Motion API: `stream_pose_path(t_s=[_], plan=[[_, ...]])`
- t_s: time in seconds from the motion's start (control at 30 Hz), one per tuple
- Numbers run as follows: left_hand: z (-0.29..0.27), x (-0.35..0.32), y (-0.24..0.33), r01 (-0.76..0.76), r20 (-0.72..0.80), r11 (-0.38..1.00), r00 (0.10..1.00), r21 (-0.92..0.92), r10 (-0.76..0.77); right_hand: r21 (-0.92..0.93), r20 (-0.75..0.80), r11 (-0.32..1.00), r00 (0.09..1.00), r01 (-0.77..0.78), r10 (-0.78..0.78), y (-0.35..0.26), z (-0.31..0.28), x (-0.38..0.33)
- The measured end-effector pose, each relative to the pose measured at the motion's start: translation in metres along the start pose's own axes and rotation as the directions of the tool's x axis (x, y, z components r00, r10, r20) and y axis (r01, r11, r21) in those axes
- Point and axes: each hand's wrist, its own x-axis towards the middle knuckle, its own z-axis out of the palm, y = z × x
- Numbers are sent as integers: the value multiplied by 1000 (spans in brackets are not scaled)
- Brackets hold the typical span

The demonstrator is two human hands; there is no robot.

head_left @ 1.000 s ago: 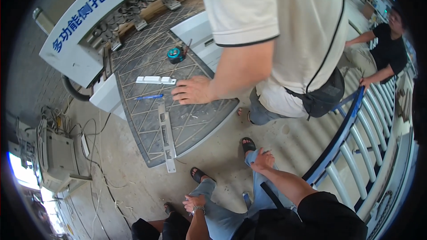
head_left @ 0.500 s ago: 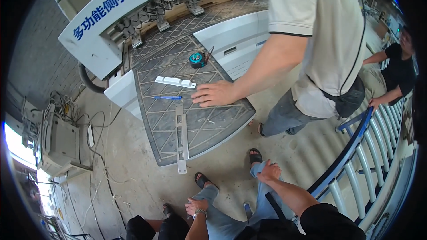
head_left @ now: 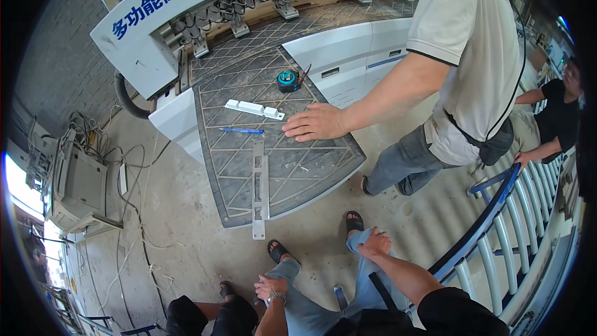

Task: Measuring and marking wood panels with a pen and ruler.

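My left hand (head_left: 272, 287), with a watch (head_left: 277, 297) at its wrist, rests on my left knee, holding nothing. On my right knee lies my right hand (head_left: 375, 244), its fingers draped loosely over the jeans (head_left: 311, 292). Ahead, a dark gridded machine table (head_left: 233, 180) carries a long slotted metal plate (head_left: 265, 186) that juts past the near edge. Beyond the plate are a blue pen (head_left: 242, 130), a white notched strip (head_left: 254, 109) and a teal and black tape measure (head_left: 288, 81). A standing person's hand (head_left: 317, 122) lies flat beside the strip.
A white drilling machine (head_left: 134, 56) with coiled hoses stands behind the table. To the right, a blue-and-silver roller rack (head_left: 497, 242) runs beside me, with another person (head_left: 553, 112) at it. Cables (head_left: 146, 242) trail over the floor near a grey cabinet (head_left: 81, 177) on the left.
The view has shifted a little, so the table and machine sit slightly further right and the table items a little higher. My hands stay on my knees.
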Motion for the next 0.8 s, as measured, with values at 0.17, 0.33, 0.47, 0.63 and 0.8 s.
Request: stream_pose_path(t_s=[0.17, 0.33, 0.47, 0.63, 0.8], plan=[[-2, -1, 1, -5, 14, 1000, 1000, 0, 5, 15, -24, 1000, 1000, 16, -15, 0, -1, -1], [4, 0, 0, -5, -50, 1000, 999, 13, 5, 21, -25, 1000, 999, 21, -20, 2, 6, 5], [8, 1, -1, -10, -45, 1000, 999, 22, 11, 24, 10, 1000, 1000, 18, -18, 5, 11, 10], [12, 4, -2, -9, -53, 1000, 999, 18, 10, 24, 16, 1000, 1000, 18, -18, 5, 12, 10], [13, 5, -2, -11, -57, 999, 998, 31, 12, 25, 39, 1000, 999, -4, 3, 1, 4, 5]])
